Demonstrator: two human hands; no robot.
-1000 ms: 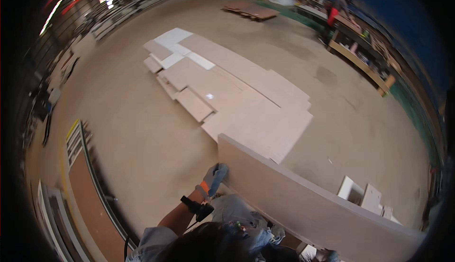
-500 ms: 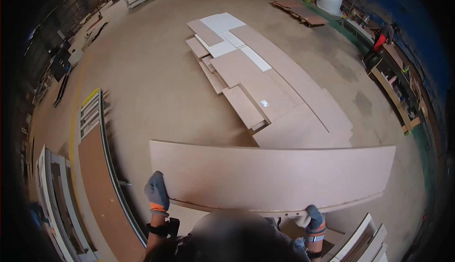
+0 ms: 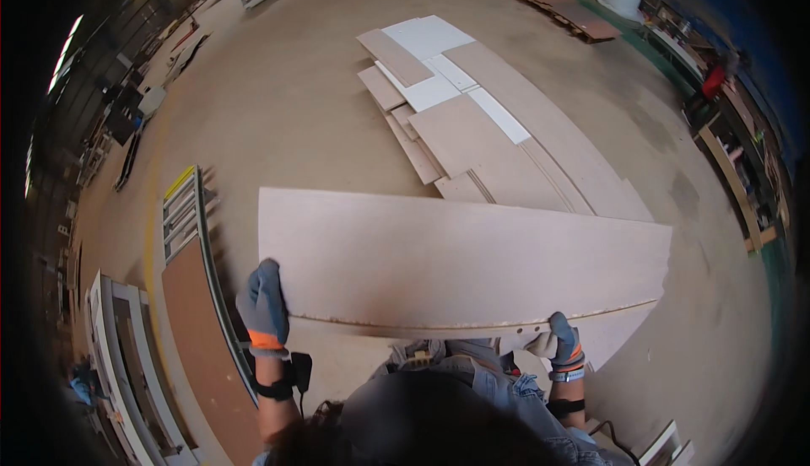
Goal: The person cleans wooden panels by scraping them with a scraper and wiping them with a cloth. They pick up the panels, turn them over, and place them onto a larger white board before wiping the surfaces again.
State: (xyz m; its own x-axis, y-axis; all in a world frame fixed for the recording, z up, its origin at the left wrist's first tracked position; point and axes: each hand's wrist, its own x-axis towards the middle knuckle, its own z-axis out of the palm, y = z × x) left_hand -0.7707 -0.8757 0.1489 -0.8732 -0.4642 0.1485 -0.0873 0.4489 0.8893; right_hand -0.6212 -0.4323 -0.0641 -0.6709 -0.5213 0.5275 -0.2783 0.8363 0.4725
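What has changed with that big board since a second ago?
A second ago only the left hand gripped the long pale board, which ran off slanting to the right. Since then it has swung level across the person's front, and the right hand has taken hold near its other end. The spread of boards on the floor lies as it did.

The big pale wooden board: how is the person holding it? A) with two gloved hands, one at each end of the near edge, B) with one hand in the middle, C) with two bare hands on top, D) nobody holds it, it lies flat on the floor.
A: the left hand in a grey glove grips the near edge of the big pale wooden board at one end, and the gloved right hand grips the other.
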